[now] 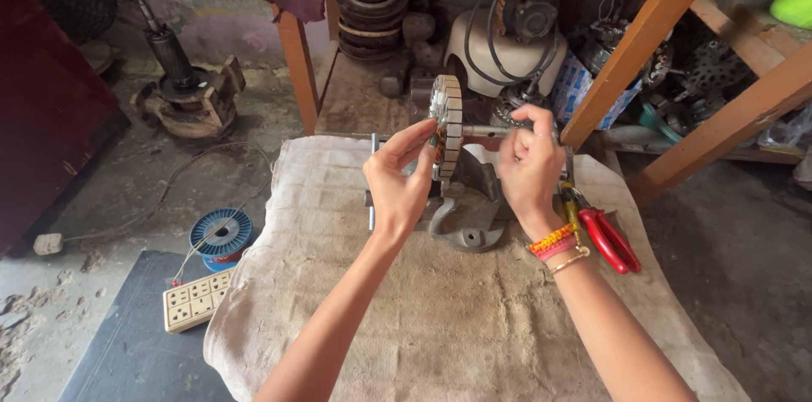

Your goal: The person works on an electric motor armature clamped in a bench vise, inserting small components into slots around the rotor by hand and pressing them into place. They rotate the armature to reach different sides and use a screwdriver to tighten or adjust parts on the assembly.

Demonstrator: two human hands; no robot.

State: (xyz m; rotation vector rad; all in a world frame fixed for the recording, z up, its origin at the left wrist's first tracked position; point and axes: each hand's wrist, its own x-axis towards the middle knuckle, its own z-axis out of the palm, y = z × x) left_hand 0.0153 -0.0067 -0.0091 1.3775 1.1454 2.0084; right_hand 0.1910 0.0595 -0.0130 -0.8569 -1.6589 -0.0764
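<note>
A round slotted metal stator core (447,125) stands on edge on a shaft, held in a grey bench vise (468,209) on a cloth-covered table (440,326). My left hand (397,178) pinches the near rim of the core with thumb and fingers. To the right of the core, my right hand (531,164) has its fingertips curled at the shaft, pinching something too thin to make out. Beaded bracelets circle my right wrist.
Red-handled pliers (611,239) and a yellow-handled tool lie by my right wrist. On the floor at left are a blue wire spool (222,234), a cream socket strip (196,300) and a motor rotor (173,60). Orange wooden frame beams (643,38) and motor parts crowd the back.
</note>
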